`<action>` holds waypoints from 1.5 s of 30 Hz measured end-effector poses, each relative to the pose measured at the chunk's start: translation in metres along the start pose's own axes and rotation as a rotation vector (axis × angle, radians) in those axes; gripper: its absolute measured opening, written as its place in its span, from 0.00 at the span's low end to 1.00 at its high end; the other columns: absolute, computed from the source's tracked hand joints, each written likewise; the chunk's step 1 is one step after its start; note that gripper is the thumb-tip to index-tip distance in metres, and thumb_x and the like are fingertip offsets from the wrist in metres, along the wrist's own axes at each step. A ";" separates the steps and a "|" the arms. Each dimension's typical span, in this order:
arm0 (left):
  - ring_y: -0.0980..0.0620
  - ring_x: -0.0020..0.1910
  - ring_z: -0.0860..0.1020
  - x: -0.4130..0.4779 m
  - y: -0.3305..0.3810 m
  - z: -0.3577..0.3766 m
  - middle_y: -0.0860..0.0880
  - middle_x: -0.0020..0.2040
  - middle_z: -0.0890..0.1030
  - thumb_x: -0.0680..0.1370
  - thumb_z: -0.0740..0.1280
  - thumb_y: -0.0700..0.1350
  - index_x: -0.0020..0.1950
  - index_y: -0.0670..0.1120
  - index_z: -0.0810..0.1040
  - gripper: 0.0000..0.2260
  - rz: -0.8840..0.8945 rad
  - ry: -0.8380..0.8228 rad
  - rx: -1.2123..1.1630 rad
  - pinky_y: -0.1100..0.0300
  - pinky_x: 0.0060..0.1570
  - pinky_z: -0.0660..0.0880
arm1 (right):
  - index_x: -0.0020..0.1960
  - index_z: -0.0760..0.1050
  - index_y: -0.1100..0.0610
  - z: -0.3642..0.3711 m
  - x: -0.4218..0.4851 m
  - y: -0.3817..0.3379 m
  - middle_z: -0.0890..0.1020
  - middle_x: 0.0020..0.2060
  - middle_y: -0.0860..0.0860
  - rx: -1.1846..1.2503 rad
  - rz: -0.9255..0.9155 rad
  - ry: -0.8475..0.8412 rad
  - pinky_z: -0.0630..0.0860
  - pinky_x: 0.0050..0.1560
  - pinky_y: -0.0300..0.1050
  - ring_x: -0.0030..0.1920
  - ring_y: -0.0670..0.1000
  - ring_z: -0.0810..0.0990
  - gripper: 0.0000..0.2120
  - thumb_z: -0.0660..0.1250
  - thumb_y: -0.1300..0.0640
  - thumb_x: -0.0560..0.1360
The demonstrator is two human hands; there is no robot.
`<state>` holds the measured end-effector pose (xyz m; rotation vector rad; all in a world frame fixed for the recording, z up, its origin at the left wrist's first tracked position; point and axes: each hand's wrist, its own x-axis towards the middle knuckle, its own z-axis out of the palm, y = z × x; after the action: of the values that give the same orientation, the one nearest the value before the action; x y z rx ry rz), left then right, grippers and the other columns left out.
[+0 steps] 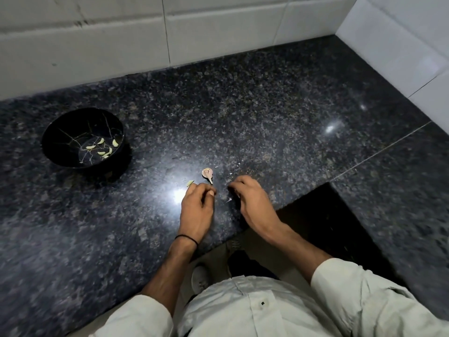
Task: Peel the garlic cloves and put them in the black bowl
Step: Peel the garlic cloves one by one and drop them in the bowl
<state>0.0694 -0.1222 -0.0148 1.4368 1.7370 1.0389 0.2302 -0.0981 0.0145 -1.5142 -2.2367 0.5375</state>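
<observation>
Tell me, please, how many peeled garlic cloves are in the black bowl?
6 cloves in the black bowl: one left, one centre-back, one right, three clustered front. None seems hidden.

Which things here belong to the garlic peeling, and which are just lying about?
Job: black bowl, peeled cloves in it, garlic stub on the counter, left hand, right hand.
Lying about: peel scraps by the right hand, wall tiles, shoe.

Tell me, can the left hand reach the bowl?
Probably yes. The bowl sits on the left hand's side, and only bare counter lies between them, though the arm would likely need to stretch.
</observation>
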 end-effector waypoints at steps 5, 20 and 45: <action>0.48 0.50 0.77 -0.001 -0.002 -0.001 0.46 0.46 0.81 0.80 0.62 0.35 0.46 0.43 0.80 0.08 0.009 -0.005 -0.016 0.84 0.54 0.54 | 0.60 0.79 0.65 -0.010 0.018 0.012 0.78 0.54 0.58 0.023 0.140 0.100 0.76 0.58 0.53 0.53 0.57 0.77 0.20 0.54 0.68 0.75; 0.50 0.47 0.78 -0.001 -0.001 -0.002 0.46 0.46 0.81 0.79 0.63 0.34 0.47 0.43 0.81 0.08 0.009 -0.008 -0.028 0.84 0.54 0.55 | 0.53 0.79 0.63 0.019 -0.017 -0.015 0.79 0.51 0.57 -0.160 0.035 -0.015 0.78 0.47 0.56 0.50 0.58 0.76 0.20 0.51 0.58 0.74; 0.55 0.52 0.79 -0.007 0.009 -0.004 0.51 0.47 0.83 0.79 0.64 0.36 0.47 0.47 0.81 0.09 -0.121 -0.014 -0.190 0.60 0.57 0.73 | 0.47 0.81 0.66 -0.041 0.005 0.018 0.84 0.38 0.55 1.281 0.810 0.053 0.82 0.46 0.38 0.38 0.48 0.83 0.08 0.67 0.75 0.74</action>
<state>0.0712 -0.1296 -0.0052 1.2038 1.6453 1.0944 0.2633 -0.0831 0.0405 -1.4588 -0.6690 1.6677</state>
